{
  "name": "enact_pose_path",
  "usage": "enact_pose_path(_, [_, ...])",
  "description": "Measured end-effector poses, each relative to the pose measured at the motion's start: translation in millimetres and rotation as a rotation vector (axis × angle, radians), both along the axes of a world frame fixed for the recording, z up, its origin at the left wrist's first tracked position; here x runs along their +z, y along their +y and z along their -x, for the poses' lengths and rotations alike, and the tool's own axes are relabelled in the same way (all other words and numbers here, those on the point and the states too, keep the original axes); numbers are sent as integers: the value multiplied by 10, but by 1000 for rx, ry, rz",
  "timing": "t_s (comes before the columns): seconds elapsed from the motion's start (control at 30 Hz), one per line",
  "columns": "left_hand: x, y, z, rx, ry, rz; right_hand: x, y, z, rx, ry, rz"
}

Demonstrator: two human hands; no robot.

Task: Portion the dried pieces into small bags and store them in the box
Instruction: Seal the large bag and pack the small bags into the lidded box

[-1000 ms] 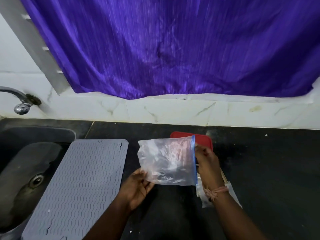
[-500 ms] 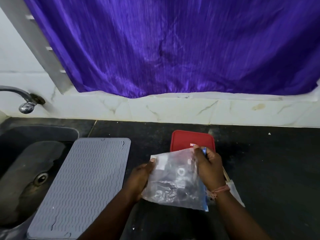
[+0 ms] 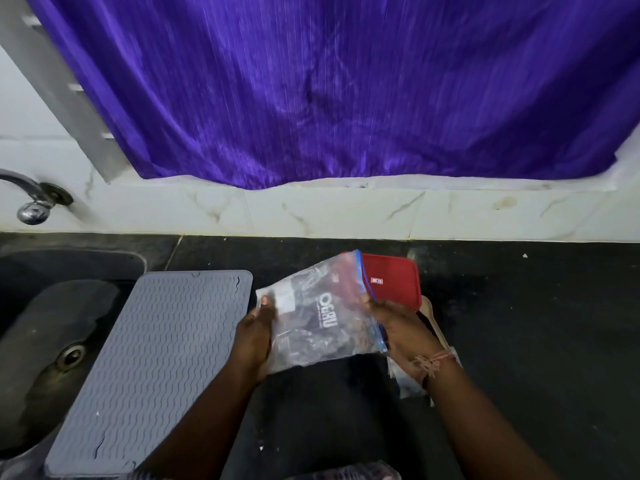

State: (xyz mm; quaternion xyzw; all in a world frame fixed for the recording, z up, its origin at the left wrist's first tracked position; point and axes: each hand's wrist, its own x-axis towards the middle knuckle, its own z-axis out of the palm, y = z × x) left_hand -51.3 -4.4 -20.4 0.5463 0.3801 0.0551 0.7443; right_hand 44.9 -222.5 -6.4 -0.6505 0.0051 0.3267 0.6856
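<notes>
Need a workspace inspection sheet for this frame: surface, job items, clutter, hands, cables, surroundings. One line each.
Surface: black countertop, a few pale specks on it.
Job's things: clear zip bag with a blue seal, held above the counter, dark contents inside; red lid of a box behind it, closed.
Clutter: grey ribbed mat beside the sink; wooden utensil and more clear bags under the right wrist.
Hands: left hand grips the bag's left edge; right hand grips its sealed edge.
Cables: nothing seen.
Surroundings: sink, tap, purple curtain, marble-look tiles.
</notes>
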Motion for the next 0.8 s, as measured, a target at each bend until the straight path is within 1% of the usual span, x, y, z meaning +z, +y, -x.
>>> enact_pose_path(0.03, [-9, 44, 0, 11, 4, -12, -4, -24, 32, 75, 77, -11])
enact_pose_path(0.07, [-17, 85, 5, 6, 19, -58, 11, -52, 64, 131, 93, 23])
enact_pose_path(0.1, [-34, 129, 9, 6, 33, -117, 17, -69, 77, 149, 70, 71])
enact_pose_path(0.17, [-125, 197, 6, 30, 70, -272, 23, -82, 66, 86, -21, 122])
enact_pose_path(0.23, [-218, 236, -10, 58, 167, -418, 60, -44, 52, 21, -103, 125])
enact_pose_path(0.3, [-257, 249, -46, 74, 279, -593, 124, 40, 68, -40, -135, 103])
enact_pose_path(0.37, [-203, 201, -62, 113, 300, -734, 170, 124, 83, -102, -150, 62])
enact_pose_path(0.4, [-145, 147, -59, 125, 257, -795, 193, 165, 93, -119, -162, 53])
enact_pose_path(0.43, [-83, 86, -39, 113, 166, -851, 208, 208, 98, -124, -173, 46])
enact_pose_path(0.47, [-7, 6, -12, 66, 25, -878, 219, 248, 99, -120, -186, 41])
enact_pose_path(0.5, [50, -79, 8, -28, -125, -845, 235, 285, 102, -107, -199, 35])
enact_pose_path(0.53, [95, -170, 28, -165, -250, -755, 264, 323, 109, -84, -212, 38])
enact_pose_path(0.57, [107, -258, 54, -310, -333, -658, 285, 357, 113, -61, -224, 52])
enact_pose_path(0.6, [99, -341, 70, -408, -396, -592, 312, 386, 119, -43, -236, 69])
enact_pose_path(0.63, [76, -396, 82, -435, -441, -576, 339, 404, 126, -33, -237, 79])
enact_pose_path(0.67, [48, -421, 86, -406, -466, -592, 367, 415, 133, -21, -225, 70])
enact_pose_path(0.73, [33, -398, 98, -305, -472, -690, 401, 407, 128, 54, -202, 30])
enact_pose_path(0.8, [74, -341, 108, -231, -451, -738, 417, 367, 117, 191, -265, 55])
